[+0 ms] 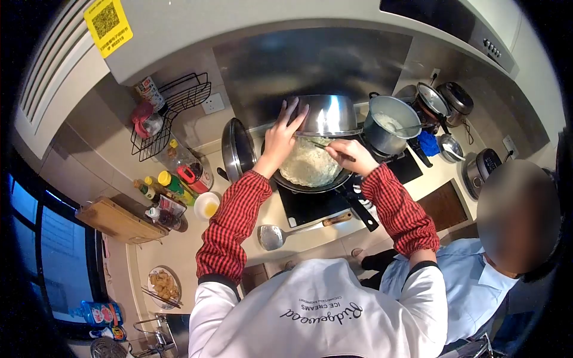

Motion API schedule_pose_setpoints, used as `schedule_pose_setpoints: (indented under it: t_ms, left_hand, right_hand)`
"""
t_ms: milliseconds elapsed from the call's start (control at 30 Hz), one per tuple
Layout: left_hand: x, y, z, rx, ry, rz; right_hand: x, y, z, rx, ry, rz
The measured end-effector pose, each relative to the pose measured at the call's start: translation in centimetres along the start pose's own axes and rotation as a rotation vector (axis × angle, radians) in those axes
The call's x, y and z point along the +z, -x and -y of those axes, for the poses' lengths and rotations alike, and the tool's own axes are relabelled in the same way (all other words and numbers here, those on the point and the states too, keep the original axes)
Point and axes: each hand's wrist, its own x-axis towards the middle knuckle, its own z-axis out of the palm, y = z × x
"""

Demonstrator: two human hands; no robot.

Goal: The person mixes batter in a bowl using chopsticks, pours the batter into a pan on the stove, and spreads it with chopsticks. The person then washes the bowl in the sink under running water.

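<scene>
My left hand [279, 140] grips a shiny metal bowl [329, 113] at its left side, fingers spread along the wall. The bowl is tipped on its side above the far part of a black frying pan [351, 180], its rim toward me. A pale, batter-like layer [309, 167] covers much of the pan. My right hand [352, 156] is closed around a thin dark utensil, perhaps chopsticks [317, 145], its tip near the bowl's rim. A spatula [273, 237] with a wooden handle lies on the counter in front of the stove.
A grey pot [394, 122] with white contents stands right of the pan. A lid [239, 149] leans at the left, near bottles [194, 174] and a white bowl [207, 206]. A plate of food [163, 287] sits lower left. Another person [441, 292] is close on my right.
</scene>
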Motion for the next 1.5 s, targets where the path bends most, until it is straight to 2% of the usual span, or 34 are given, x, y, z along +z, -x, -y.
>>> schedule_pose_setpoints:
  t_ms: [33, 67, 133, 300, 433, 600, 667, 767, 867, 933, 1000, 1033, 1067, 1100, 1133, 1167, 1200, 1233, 1267, 1333, 1400, 1433, 1467, 1500]
  left_hand:
    - [0.0, 0.1, 0.1, 0.000, 0.000, -0.002]
    - [0.1, 0.2, 0.1, -0.015, -0.001, 0.003]
    - [0.3, 0.3, 0.3, -0.032, -0.002, 0.009]
    - [0.8, 0.5, 0.1, -0.089, -0.008, -0.017]
    - [0.6, 0.6, -0.8, -0.181, 0.052, 0.017]
    - [0.6, 1.0, -1.5, -0.320, 0.219, -0.047]
    - [0.6, 1.3, -1.5, -0.313, 0.227, -0.062]
    - [0.6, 1.7, -1.5, -0.290, 0.218, -0.085]
    - [0.6, 2.1, -1.2, -0.286, 0.177, -0.085]
    - [0.5, 2.2, -1.0, -0.296, 0.158, -0.075]
    - [0.7, 2.4, -0.9, -0.370, 0.195, -0.049]
    - [1.0, 2.4, -0.8, -0.371, 0.194, -0.049]
    - [1.3, 2.5, -0.7, -0.474, 0.255, -0.062]
    - [1.9, 2.6, -0.4, -0.577, 0.315, -0.076]
    - [3.0, 3.0, 0.6, -0.578, 0.310, -0.081]
    - [5.1, 4.0, 2.2, -0.658, 0.250, -0.104]
    - [7.7, 5.3, 4.3, -0.740, 0.190, -0.127]
    - [11.2, 7.3, 7.4, -0.778, 0.340, -0.148]
    - [11.0, 7.4, 6.9, -0.783, 0.334, -0.156]
    - [9.8, 7.5, 4.2, -1.306, 1.156, -0.296]
    - [7.5, 7.0, 0.5, -1.537, 1.325, -0.352]
    - [10.1, 12.4, 2.2, -0.909, 0.986, -0.076]
    - [10.7, 13.4, 1.8, -0.965, 1.070, -0.082]
    - [10.2, 13.9, 0.5, -0.969, 1.062, -0.090]
  right_hand:
    - [-0.3, -0.2, 0.5, -0.010, -0.015, -0.095]
    - [-0.8, -0.2, 1.0, -0.011, -0.014, -0.094]
    - [-1.7, -0.1, 1.9, 0.218, -0.048, -0.048]
    - [-0.6, 1.2, 0.6, 0.202, -0.100, -0.135]
    - [0.9, 2.4, -1.5, 0.311, -0.080, 0.007]
    - [1.6, 2.5, -3.2, 0.233, -0.039, -0.051]
    - [1.6, 2.1, -2.3, 0.065, -0.168, -0.063]
    - [1.0, 1.7, -0.9, -0.026, -0.231, -0.018]
    - [0.7, 2.0, -0.9, 0.022, -0.214, 0.046]
    - [0.9, 2.4, -1.5, 0.054, -0.145, 0.045]
    - [1.3, 2.8, -2.1, 0.213, -0.146, 0.011]
    - [1.9, 3.0, -2.8, 0.188, -0.158, -0.019]
    - [2.0, 3.6, -3.4, 0.187, -0.160, -0.017]
    - [1.8, 3.8, -3.1, 0.379, -0.197, -0.015]
    - [1.5, 3.8, -3.1, 0.567, -0.232, -0.014]
    - [2.1, 4.5, -4.3, 0.596, -0.214, -0.095]
    - [2.5, 5.1, -5.2, 0.630, -0.372, -0.230]
    - [1.5, 5.2, -4.6, 0.692, -0.483, -0.315]
    - [0.0, 5.2, -3.4, 0.753, -0.595, -0.400]
    - [-1.7, 5.7, -1.7, 0.667, -0.668, -0.547]
    - [-2.7, 6.1, -0.3, 0.694, -0.647, -0.591]
    - [-2.5, 6.6, -0.2, 0.669, -0.647, -0.590]
    - [-2.4, 6.8, 0.3, 0.650, -0.679, -0.588]
    - [-2.1, 7.1, 0.6, 0.574, -0.533, -0.570]
